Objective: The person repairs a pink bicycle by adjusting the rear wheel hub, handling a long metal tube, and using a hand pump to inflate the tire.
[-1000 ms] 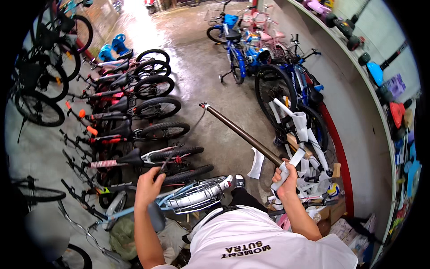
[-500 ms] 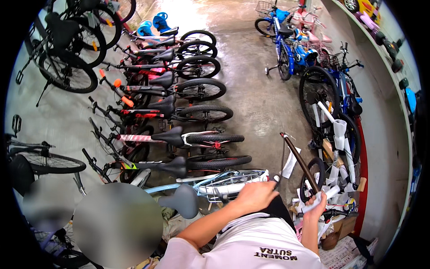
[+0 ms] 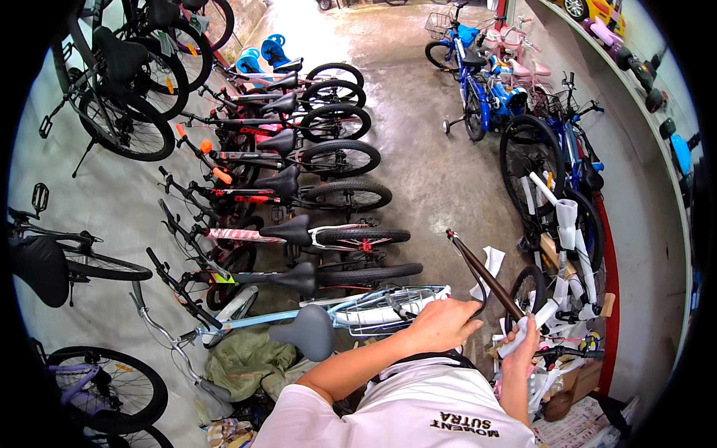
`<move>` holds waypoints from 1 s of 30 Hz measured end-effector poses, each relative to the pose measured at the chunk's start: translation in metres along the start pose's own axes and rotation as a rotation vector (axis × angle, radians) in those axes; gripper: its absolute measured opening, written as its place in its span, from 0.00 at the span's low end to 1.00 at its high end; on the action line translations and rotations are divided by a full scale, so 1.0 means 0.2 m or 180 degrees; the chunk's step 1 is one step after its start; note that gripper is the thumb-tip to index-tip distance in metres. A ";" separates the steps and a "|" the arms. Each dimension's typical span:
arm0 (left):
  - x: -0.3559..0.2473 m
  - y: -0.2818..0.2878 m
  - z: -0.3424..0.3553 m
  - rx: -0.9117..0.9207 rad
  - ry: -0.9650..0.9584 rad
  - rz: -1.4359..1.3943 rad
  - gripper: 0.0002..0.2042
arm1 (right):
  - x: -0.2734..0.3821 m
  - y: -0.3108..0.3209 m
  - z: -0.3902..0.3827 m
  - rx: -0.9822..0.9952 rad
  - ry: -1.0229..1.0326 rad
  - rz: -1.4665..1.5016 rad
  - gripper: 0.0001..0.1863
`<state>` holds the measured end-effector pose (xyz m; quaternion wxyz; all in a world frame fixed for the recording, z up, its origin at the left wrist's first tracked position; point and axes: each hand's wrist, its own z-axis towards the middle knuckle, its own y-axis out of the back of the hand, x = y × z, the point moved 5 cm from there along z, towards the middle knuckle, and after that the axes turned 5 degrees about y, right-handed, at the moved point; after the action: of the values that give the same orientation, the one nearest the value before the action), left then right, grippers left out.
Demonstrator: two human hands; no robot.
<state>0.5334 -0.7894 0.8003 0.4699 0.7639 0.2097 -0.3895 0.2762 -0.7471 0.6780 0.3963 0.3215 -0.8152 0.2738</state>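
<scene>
My right hand (image 3: pixel 520 343) is wrapped round the lower end of a long dark brown tube (image 3: pixel 489 281), with a crumpled white wrapping sheet (image 3: pixel 512 345) caught in the same grip. The tube slants away from me to the upper left. A thin dark cord (image 3: pixel 478 278) runs from near its far tip towards my left hand (image 3: pixel 442 325). That hand is closed, the cord between forefinger and thumb. Beyond the tube lies a white sheet of paper (image 3: pixel 493 263). To the left of my left hand is a light blue bicycle (image 3: pixel 258 319) with a grey saddle (image 3: pixel 305 333).
A row of bicycles (image 3: pixel 351 196) lines the left side, wheels towards the aisle. On the right stand a blue bicycle with training wheels (image 3: pixel 472 93) and black wheels (image 3: pixel 532 158). White-wrapped parts and cardboard (image 3: pixel 586 373) clutter the floor by the wall. A shelf (image 3: pixel 635 101) holds toys.
The far end of the tube has swung left and slightly towards me. My left hand has shifted a little right and nearer. The whole view has turned slightly, showing more at the left.
</scene>
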 end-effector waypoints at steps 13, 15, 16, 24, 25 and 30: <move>-0.83 -0.58 -0.09 0.0639 -0.1431 -0.0992 0.35 | 0.28 0.79 -0.15 0.0252 0.0952 0.0015 0.26; -0.97 -0.70 -0.09 0.0983 -0.1786 -0.0794 0.38 | 0.19 1.14 -0.03 0.0048 0.0790 -0.0029 0.25; -1.03 -0.75 -0.10 0.1081 -0.1969 -0.0726 0.38 | 0.17 1.28 -0.02 -0.0092 0.0451 -0.0226 0.25; -1.44 -1.09 -0.15 0.2611 -0.2749 -0.0477 0.39 | 0.50 1.74 -0.23 -0.1068 0.1199 0.0154 0.21; -1.47 -1.14 -0.17 0.2747 -0.2908 -0.0625 0.39 | 0.46 1.89 -0.28 -0.1246 0.1280 0.0218 0.20; -1.61 -1.26 -0.37 0.3731 -0.3829 -0.0834 0.35 | 0.33 2.32 -0.87 -0.1984 0.1386 0.0274 0.19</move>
<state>0.1929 -0.5910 0.9343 -0.0192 0.5163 -0.2247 -0.8262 -0.0180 -0.3460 0.7378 0.6272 0.0853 -0.7688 0.0911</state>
